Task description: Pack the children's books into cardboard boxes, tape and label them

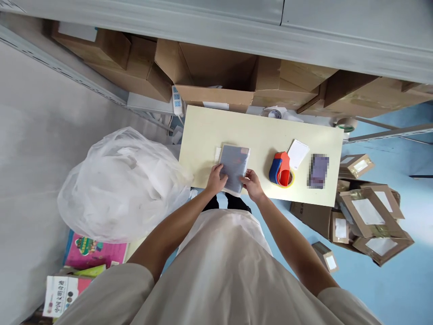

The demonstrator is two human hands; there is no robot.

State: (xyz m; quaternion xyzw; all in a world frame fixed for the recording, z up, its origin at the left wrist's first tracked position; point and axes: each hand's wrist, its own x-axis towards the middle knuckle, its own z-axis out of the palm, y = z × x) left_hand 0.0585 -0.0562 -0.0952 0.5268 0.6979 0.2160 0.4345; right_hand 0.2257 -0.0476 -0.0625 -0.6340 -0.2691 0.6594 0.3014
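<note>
A thin grey-blue book [233,166], which looks covered by translucent plastic, lies at the near edge of the pale table [209,126]. Along its left side, my left hand [217,179] is closed with the thumb over the cover. My right hand [252,184] pinches the lower right edge. A small white slip [218,154] shows just past the book's left side. To the right stand a red and blue tape dispenser [281,169] and a white card [298,153]. Farther right is a blurred-out purple phone-shaped item [318,171].
Open cardboard boxes [216,94] line the shelf behind the table, under a grey metal beam [216,34]. A large bag of white plastic [125,189] bulges at the left, above stacked books [96,253]. Taped, labelled parcels [368,212] are piled at the right. A power strip [177,103] hangs behind.
</note>
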